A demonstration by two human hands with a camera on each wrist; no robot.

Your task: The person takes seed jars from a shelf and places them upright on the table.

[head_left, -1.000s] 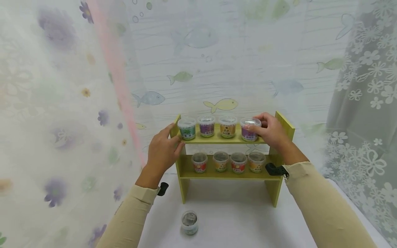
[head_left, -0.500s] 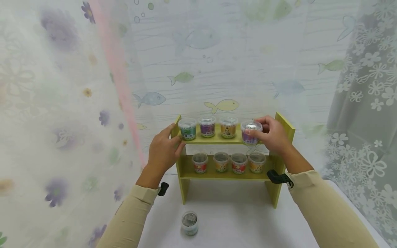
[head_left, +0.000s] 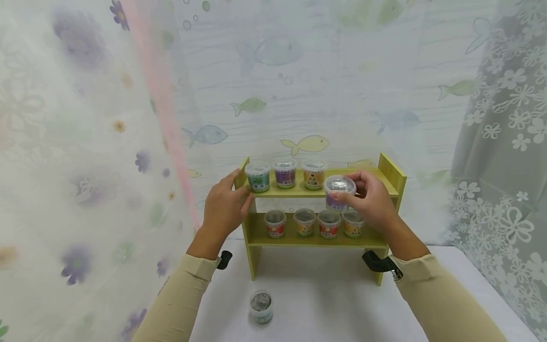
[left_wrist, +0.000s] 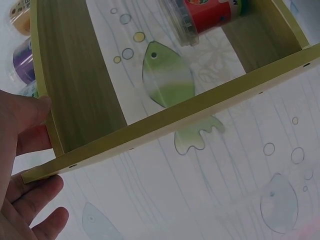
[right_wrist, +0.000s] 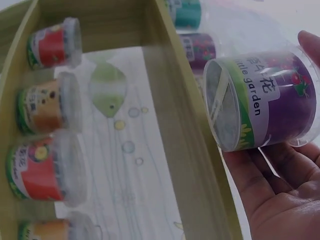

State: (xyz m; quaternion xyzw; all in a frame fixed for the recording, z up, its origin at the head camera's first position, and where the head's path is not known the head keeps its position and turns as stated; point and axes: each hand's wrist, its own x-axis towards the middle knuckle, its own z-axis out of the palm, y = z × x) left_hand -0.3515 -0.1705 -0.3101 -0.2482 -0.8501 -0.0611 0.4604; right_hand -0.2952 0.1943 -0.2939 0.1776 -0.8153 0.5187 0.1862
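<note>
In the head view my right hand [head_left: 372, 202] grips a clear-lidded plastic cup with a purple label [head_left: 335, 202], held in front of the upper shelf's edge. Up close in the right wrist view, the purple cup [right_wrist: 280, 107] reads "little garden", with fingers below it. My left hand [head_left: 225, 204] holds the upper left corner of the yellow-green wooden rack [head_left: 319, 244]; the left wrist view has its thumb and fingers [left_wrist: 37, 197] round the board's edge. A green cup [head_left: 258, 180], a purple cup [head_left: 285, 176] and an orange cup [head_left: 314, 177] stand on the upper shelf.
Several red- and orange-labelled cups [head_left: 275, 229] stand along the lower shelf. Another lidded cup [head_left: 261, 308] sits on the white tabletop [head_left: 316, 308] in front of the rack. Fish-printed curtain [head_left: 307, 85] hangs close behind.
My right hand has lifted the purple cup off the right part of the upper shelf and brought it forward and down. The left hand stays on the rack.
</note>
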